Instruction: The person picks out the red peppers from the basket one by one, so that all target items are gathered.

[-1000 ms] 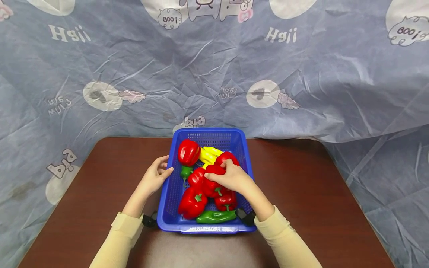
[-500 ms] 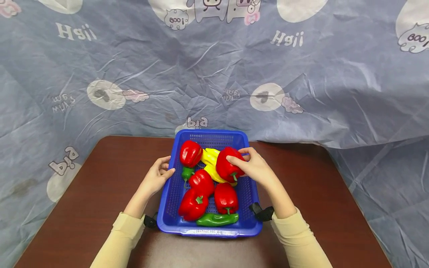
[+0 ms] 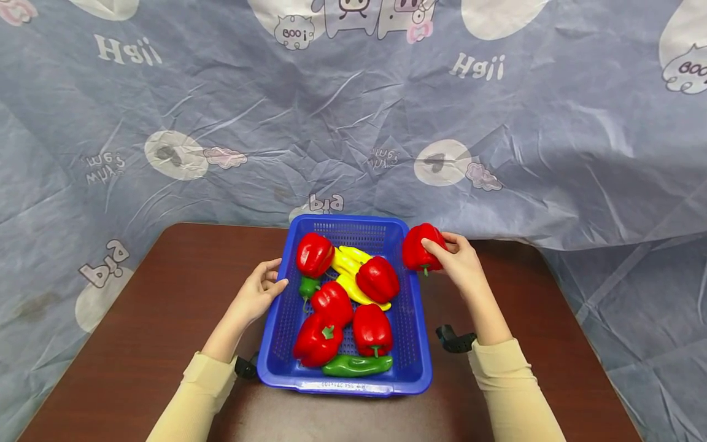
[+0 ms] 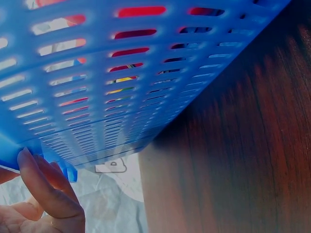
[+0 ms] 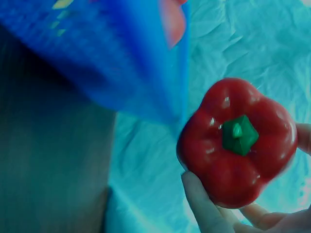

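Observation:
My right hand [image 3: 463,261] holds a red bell pepper [image 3: 423,248] with a green stem, beside and above the right rim of a blue plastic basket [image 3: 421,344]. In the right wrist view the bell pepper [image 5: 214,170] is gripped from below and the side, stem toward the camera. My left hand [image 3: 256,291] pinches the basket's left rim; in the left wrist view the fingers [image 4: 41,189] touch that rim. Inside the basket lie several more red bell peppers [image 3: 372,330], a long green pepper [image 3: 358,366], a smaller green one [image 3: 309,286] and yellow elongated pieces [image 3: 353,288], partly covered.
The basket stands on a dark brown wooden table [image 3: 182,294]. A grey-blue printed cloth [image 3: 331,110] hangs behind the table. Black wrist straps [image 3: 455,341] show at both cuffs.
My right hand has lifted the red bell pepper off the pile and carried it right, past the basket's rim. The peppers and yellow pieces beneath are uncovered. My left hand stays at the rim.

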Action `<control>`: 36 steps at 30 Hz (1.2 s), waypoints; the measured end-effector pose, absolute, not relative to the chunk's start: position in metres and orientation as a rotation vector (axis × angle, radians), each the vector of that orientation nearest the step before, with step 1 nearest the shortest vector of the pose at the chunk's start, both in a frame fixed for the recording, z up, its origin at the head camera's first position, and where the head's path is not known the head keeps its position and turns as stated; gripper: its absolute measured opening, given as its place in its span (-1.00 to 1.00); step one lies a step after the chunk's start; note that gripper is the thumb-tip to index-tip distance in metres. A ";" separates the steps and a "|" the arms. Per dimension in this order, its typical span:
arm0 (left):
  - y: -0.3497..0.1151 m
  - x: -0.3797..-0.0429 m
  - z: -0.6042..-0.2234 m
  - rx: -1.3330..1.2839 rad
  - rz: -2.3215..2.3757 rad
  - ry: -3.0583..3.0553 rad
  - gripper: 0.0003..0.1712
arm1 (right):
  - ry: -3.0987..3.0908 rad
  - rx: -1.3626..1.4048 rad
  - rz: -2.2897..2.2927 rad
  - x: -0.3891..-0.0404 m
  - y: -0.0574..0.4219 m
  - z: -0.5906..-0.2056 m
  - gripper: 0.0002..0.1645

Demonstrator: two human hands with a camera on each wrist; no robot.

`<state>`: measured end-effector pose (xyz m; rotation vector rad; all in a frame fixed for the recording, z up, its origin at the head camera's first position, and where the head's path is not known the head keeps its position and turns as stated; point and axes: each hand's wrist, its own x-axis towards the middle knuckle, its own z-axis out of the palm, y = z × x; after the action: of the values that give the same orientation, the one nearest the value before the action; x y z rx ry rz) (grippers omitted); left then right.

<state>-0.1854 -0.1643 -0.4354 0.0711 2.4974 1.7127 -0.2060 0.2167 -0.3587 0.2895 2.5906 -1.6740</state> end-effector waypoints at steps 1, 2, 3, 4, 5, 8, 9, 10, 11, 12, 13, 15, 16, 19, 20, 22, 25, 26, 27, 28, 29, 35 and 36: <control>-0.164 -0.185 -0.436 0.070 1.716 2.495 -0.37 | 2.604 0.318 -1.668 -0.208 0.220 -0.362 -0.05; -0.164 -0.185 -0.436 0.068 1.718 2.493 -0.37 | 2.617 0.344 -1.663 -0.209 0.223 -0.365 -0.04; -0.164 -0.185 -0.436 0.064 1.719 2.491 -0.37 | 2.631 0.368 -1.659 -0.211 0.226 -0.369 -0.03; -0.165 -0.185 -0.436 0.058 1.718 2.490 -0.37 | 2.658 0.396 -1.636 -0.212 0.229 -0.373 -0.02; -0.165 -0.186 -0.436 0.054 1.716 2.487 -0.37 | 2.681 0.425 -1.616 -0.213 0.231 -0.376 -0.02; -0.165 -0.185 -0.437 0.045 1.708 2.485 -0.36 | 2.748 0.494 -1.552 -0.216 0.238 -0.386 -0.01; -0.165 -0.185 -0.437 0.046 1.707 2.485 -0.36 | 2.768 0.510 -1.530 -0.217 0.240 -0.390 -0.02; -0.165 -0.185 -0.437 0.044 1.709 2.484 -0.36 | 2.789 0.529 -1.503 -0.218 0.242 -0.393 -0.03; -0.165 -0.185 -0.437 0.044 1.712 2.482 -0.36 | 2.807 0.535 -1.478 -0.219 0.244 -0.397 -0.03; -0.165 -0.185 -0.438 0.042 1.715 2.480 -0.36 | 2.825 0.536 -1.448 -0.220 0.246 -0.401 -0.03; -0.165 -0.185 -0.438 0.039 1.721 2.477 -0.36 | 2.838 0.533 -1.419 -0.221 0.247 -0.405 -0.04; -0.165 -0.185 -0.439 0.042 1.729 2.476 -0.37 | 2.863 0.527 -1.357 -0.223 0.250 -0.413 -0.05; -0.165 -0.186 -0.439 0.039 1.734 2.474 -0.37 | 2.871 0.524 -1.329 -0.224 0.251 -0.417 -0.05; -0.165 -0.185 -0.439 0.041 1.741 2.472 -0.37 | 2.874 0.507 -1.275 -0.225 0.252 -0.427 -0.05; -0.165 -0.185 -0.439 0.045 1.740 2.475 -0.37 | 2.870 0.503 -1.265 -0.226 0.252 -0.429 -0.05; -0.165 -0.184 -0.439 0.043 1.743 2.473 -0.37 | 2.859 0.494 -1.248 -0.226 0.252 -0.433 -0.05; -0.165 -0.183 -0.440 0.041 1.747 2.470 -0.37 | 2.840 0.482 -1.231 -0.225 0.252 -0.437 -0.05; -0.165 -0.183 -0.440 0.048 1.747 2.472 -0.37 | 2.836 0.480 -1.225 -0.225 0.252 -0.438 -0.05; -0.165 -0.183 -0.440 0.044 1.754 2.468 -0.37 | 2.835 0.479 -1.220 -0.225 0.252 -0.439 -0.05; -0.164 -0.183 -0.441 0.044 1.758 2.466 -0.37 | 2.835 0.481 -1.219 -0.225 0.252 -0.439 -0.05; -0.164 -0.184 -0.441 0.043 1.764 2.464 -0.37 | 2.839 0.481 -1.218 -0.225 0.252 -0.440 -0.05; -0.165 -0.184 -0.441 0.057 1.777 2.464 -0.37 | 2.894 0.473 -1.173 -0.228 0.249 -0.445 -0.03; -0.165 -0.184 -0.441 0.060 1.777 2.463 -0.37 | 2.907 0.469 -1.159 -0.229 0.249 -0.446 -0.03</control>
<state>-0.1841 -0.1650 -0.4409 0.0603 2.4635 1.7774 -0.2287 0.2487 -0.4456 0.4687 2.9069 -1.1588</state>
